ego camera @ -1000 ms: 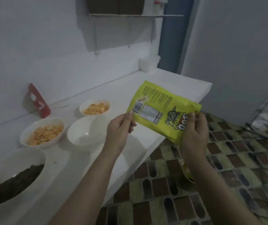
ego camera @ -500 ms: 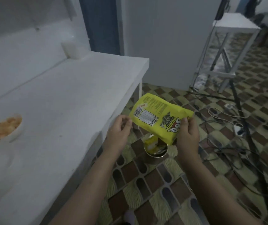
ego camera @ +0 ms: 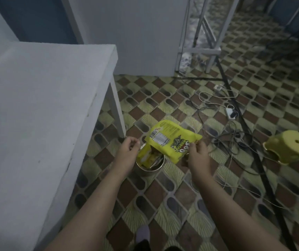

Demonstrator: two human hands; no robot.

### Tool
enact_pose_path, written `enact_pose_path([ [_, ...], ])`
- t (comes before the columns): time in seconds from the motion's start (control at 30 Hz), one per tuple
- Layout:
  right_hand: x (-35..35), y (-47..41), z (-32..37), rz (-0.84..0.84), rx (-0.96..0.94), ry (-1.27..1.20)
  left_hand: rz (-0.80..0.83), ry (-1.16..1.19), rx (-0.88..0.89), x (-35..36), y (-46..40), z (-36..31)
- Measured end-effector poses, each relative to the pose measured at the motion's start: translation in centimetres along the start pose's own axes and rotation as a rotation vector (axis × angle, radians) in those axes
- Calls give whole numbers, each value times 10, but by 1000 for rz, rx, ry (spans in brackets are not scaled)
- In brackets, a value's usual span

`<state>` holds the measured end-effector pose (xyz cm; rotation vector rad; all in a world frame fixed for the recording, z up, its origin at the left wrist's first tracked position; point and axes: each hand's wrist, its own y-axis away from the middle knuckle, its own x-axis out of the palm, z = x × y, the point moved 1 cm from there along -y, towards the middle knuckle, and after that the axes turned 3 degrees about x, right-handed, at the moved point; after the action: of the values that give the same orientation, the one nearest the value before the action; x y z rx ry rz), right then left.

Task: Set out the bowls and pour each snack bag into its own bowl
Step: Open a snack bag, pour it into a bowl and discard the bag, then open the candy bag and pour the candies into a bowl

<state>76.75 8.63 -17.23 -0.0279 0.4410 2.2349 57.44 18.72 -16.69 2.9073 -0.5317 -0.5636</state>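
Now, head view only, so we go through it once. We hold the yellow snack bag (ego camera: 172, 141) in our right hand (ego camera: 196, 156), fingers pinched shut on its lower right corner; the print reads upside down, so the bag looks inverted. Its long axis runs from upper left down to lower right, tilted, with the far end free in the air. Our left hand (ego camera: 127, 154) sits just beside the bag's left edge, fingers loosely curled, apart from the bag and gripping nothing we can see. Both hands are out over the tiled floor (ego camera: 181, 205), past the end of the white counter (ego camera: 36, 105), which lies to our left. No bowls show on the part of the counter in frame.

Directly below the bag stands a small metal bin (ego camera: 149, 167) on the floor with yellow wrappers (ego camera: 146, 157) already stuffed in it. We judge the bag is likely spent and headed for that bin: the key relation is bag above bin, right hand holding, so a straight drop from the right hand would do it. We cannot tell if anything remains inside the bag. Off to the right, well apart, an overturned yellow stool (ego camera: 288, 148) and loose cables (ego camera: 226, 138).
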Motion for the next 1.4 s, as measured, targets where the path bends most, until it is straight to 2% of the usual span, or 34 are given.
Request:
enact_pose_path([
  [0.23, 40, -66, -89, 4, 242, 219, -8, -24, -143, 38, -68, 67],
  [0.37, 65, -118, -153, 51, 275, 325, 16, -48, -227, 66, -101, 132],
  [0.63, 134, -220, -308, 77, 265, 425, -35, -47, -260, 115, -151, 277],
  [0.73, 156, -242, -352, 113, 317, 397, -56, -34, -238, 126, -166, 312],
  [0.83, 163, -248, -372, 87, 329, 386, -58, -12, -231, 135, -169, 318],
  [0.97, 155, -219, -322, 99, 259, 301, -38, -2, -194, 133, -156, 273],
  [1.2, 136, -149, -106, 241, -107, 108, -100, 75, -26, 79, -125, 116],
  [1.4, 156, -66, 94, 464, -511, 29, -273, 41, 213, -33, -90, -45],
])
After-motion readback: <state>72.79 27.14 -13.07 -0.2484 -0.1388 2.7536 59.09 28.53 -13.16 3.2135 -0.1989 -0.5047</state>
